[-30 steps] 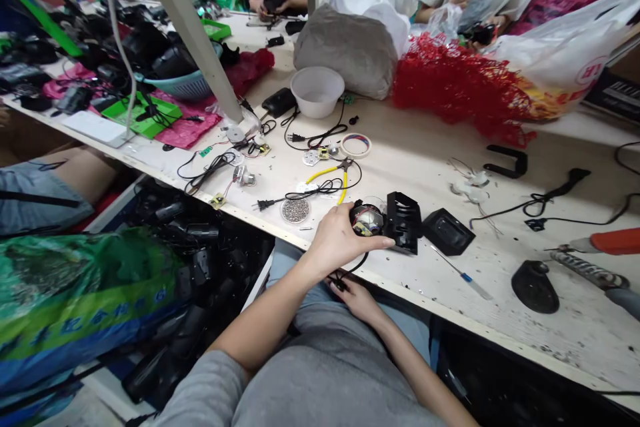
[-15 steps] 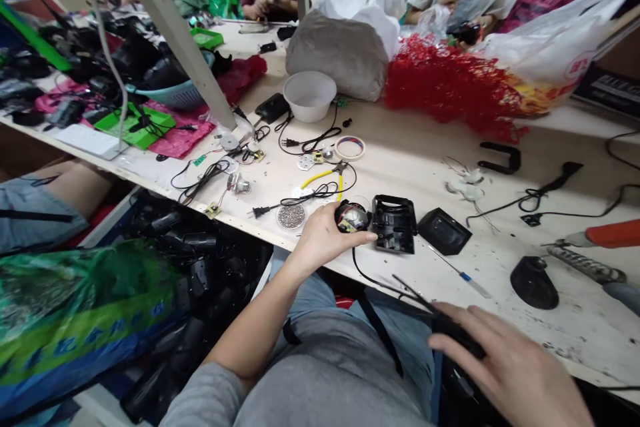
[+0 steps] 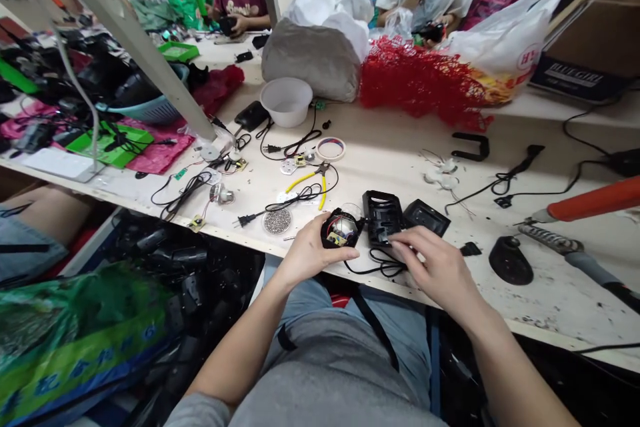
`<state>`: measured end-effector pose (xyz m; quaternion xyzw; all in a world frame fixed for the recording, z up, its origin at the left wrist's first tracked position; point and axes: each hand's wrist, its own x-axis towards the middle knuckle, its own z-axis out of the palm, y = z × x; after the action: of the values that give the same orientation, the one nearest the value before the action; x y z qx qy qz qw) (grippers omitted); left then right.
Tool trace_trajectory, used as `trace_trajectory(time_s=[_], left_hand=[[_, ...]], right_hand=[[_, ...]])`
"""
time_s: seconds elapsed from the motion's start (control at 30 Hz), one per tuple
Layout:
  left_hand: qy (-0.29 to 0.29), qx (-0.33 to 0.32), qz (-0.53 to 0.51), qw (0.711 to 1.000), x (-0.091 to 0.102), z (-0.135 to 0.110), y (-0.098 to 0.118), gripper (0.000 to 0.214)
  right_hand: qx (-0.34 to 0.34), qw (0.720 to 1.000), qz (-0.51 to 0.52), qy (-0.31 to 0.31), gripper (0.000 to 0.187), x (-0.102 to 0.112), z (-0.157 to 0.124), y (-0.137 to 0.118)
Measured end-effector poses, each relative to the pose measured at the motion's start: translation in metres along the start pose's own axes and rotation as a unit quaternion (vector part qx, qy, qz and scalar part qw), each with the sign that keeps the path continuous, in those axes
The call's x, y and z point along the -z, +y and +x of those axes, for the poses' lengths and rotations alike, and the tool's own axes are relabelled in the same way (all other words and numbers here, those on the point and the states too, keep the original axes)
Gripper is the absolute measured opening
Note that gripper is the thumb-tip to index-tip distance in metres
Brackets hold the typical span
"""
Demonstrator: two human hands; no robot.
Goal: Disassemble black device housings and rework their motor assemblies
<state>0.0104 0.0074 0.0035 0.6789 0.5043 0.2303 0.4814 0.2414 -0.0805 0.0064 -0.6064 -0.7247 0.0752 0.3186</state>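
Observation:
My left hand [image 3: 313, 243] is closed around a round black plastic housing [image 3: 343, 230] at the table's front edge. Inside it show a silvery dome, a small yellowish circuit board and a red wire. Just right of it lies an open rectangular black plastic shell [image 3: 383, 217]. The bent fingertips of my right hand [image 3: 430, 260] pinch at the shell's lower right edge; the exact contact is partly hidden. A coiled black cord [image 3: 383, 263] lies below the shell, left of that hand. Behind the fingers sits a shallow black cover [image 3: 427, 217].
Yellow-handled pliers [image 3: 323, 177], a tub of small metal parts [image 3: 277, 221] and a tape roll [image 3: 331, 149] lie beyond my left hand. At right, an orange-handled tool [image 3: 590, 201] and a soldering iron [image 3: 590, 265] jut over the table. Two people work opposite.
My right hand has moved left from the front edge to the black shell, and the black cord it held now lies coiled on the table. The view has shifted slightly.

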Motion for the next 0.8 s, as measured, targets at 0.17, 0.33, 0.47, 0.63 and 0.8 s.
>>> trace_trajectory(time_s=[0.17, 0.33, 0.47, 0.63, 0.8], left_hand=[[0.02, -0.011, -0.032, 0.999, -0.008, -0.003, -0.007, 0.089], [0.087, 0.003, -0.159, 0.983, -0.028, -0.013, -0.025, 0.085], [0.087, 0.014, -0.295, 0.951, -0.043, -0.021, -0.029, 0.081], [0.084, 0.023, -0.306, 0.948, -0.046, -0.027, -0.027, 0.077], [0.087, 0.024, -0.285, 0.954, -0.046, -0.033, -0.025, 0.077]], right_hand=[[-0.013, 0.998, 0.058, -0.001, 0.019, -0.025, 0.034, -0.011], [-0.013, 0.997, 0.065, -0.047, 0.017, -0.041, 0.038, -0.012], [-0.001, 0.996, 0.075, -0.041, 0.012, -0.043, 0.032, -0.016], [0.006, 0.997, 0.063, -0.044, 0.012, -0.05, 0.028, -0.019], [0.004, 0.997, 0.062, -0.045, 0.016, -0.056, 0.028, -0.019]])
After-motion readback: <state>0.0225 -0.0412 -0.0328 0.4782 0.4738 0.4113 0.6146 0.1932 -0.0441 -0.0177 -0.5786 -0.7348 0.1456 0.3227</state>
